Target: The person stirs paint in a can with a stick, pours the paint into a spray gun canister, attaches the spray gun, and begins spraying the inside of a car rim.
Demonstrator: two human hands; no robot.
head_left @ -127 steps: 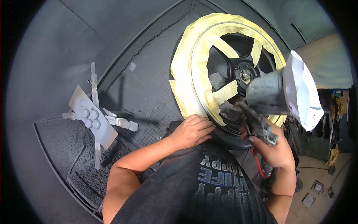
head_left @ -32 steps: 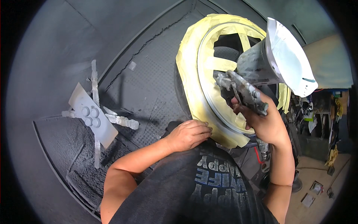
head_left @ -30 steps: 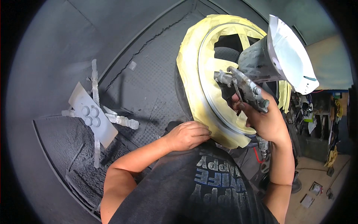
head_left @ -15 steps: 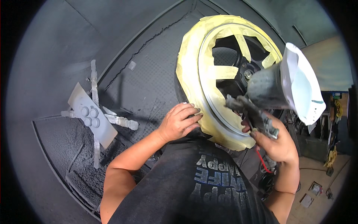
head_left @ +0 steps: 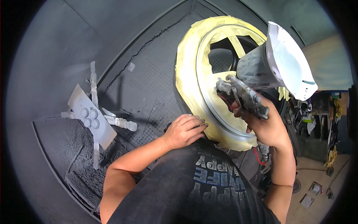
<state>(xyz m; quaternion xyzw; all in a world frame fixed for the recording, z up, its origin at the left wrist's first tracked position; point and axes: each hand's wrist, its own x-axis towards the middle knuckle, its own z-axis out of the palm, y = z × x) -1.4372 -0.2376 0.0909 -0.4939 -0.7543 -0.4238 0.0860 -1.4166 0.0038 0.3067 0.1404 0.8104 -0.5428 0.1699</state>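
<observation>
A wheel point(head_left: 186, 74) stands in front of me, its edge covered with yellow masking tape and a bare silver ring showing within. Tape strips cross its dark openings. My left hand point(head_left: 186, 131) rests by the wheel's near left edge, fingers outstretched, slightly bent and a little apart; its thumb is hidden. In my right hand point(head_left: 266, 125) is a paint-smeared spray gun point(head_left: 249, 96), held by its grip over the wheel's right side. The gun's grey cup point(head_left: 255, 67) tilts to the right, with a white paper-like funnel point(head_left: 291, 56) at its mouth. The cup hides part of the wheel.
On the left, a pale panel point(head_left: 106, 134) with several round caps sits on a tape-wrapped stand point(head_left: 121, 122). Grey walls point(head_left: 56, 56) surround the patterned floor point(head_left: 149, 80). A red hose point(head_left: 257, 156) hangs below the gun. Cluttered shelves point(head_left: 317, 127) stand at the right.
My right hand has moved the spray gun up and left, across the wheel. My left hand has shifted slightly down and right along the edge. The wheel's tape strips sit slightly differently.
</observation>
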